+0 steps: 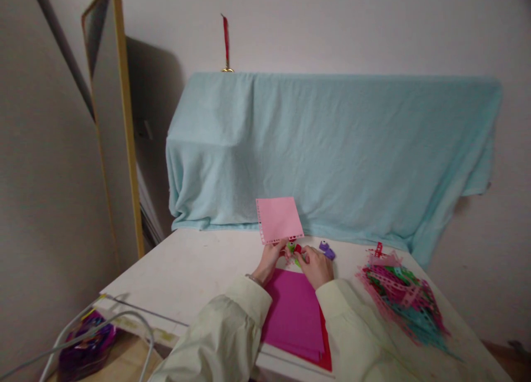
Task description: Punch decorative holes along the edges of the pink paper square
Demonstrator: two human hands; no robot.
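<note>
From the head view I log both hands working at the middle of the white bench (194, 271). The left hand (271, 259) is clenched on the lower edge of a pink paper sheet (279, 219), which stands tilted upward above the bench with a row of small punched holes along its left and lower edges. The right hand (317, 266) is closed around a small green and red punch (294, 248), which sits at the sheet's lower edge, between the two hands. I cannot tell how far the sheet enters the punch.

A purple punch (327, 250) lies on the bench just beside the right hand, on its far side. A stack of magenta paper (292, 313) lies directly under both wrists, with a red sheet (327, 343) showing along its right edge. To the right, well apart from the hands, I see a heap of punched paper strips (400, 299) in pink, green, and teal.

Behind the bench, a light blue cloth (332, 144) drapes over a large object. A mirror with a yellow frame (124, 122) leans against the wall on the left.
</note>
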